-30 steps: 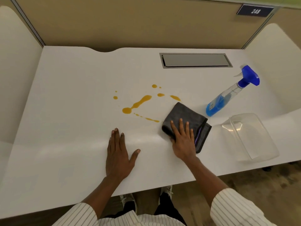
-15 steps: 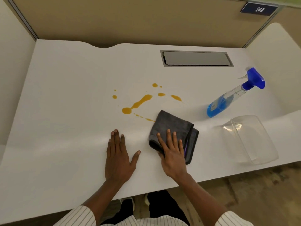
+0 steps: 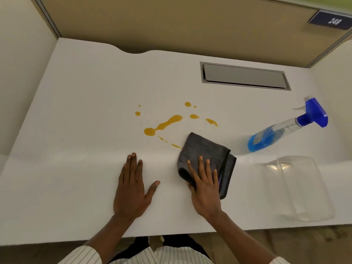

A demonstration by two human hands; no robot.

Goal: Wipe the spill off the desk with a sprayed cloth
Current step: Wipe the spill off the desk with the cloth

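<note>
An orange-yellow spill [image 3: 167, 122] lies in streaks and drops on the middle of the white desk [image 3: 85, 103]. A folded dark grey cloth [image 3: 204, 149] rests just right of the spill, its left corner touching the spill's lowest thin streak. My right hand [image 3: 204, 184] presses flat on the near half of the cloth, fingers spread. To the left of the cloth, my left hand [image 3: 132, 185] lies flat on the bare desk, palm down, holding nothing. A spray bottle [image 3: 282, 130] with blue liquid and a blue trigger head lies on its side at the right.
A clear plastic container [image 3: 302, 189] sits at the desk's front right, near the edge. A grey cable hatch [image 3: 244, 77] is set into the desk at the back. Beige partition walls enclose the desk on three sides. A numbered sign [image 3: 333, 20] hangs at the top right.
My right hand has slid the cloth to the left and nearer to me, up to the spill's lowest streak. My left hand has stayed flat in place.
</note>
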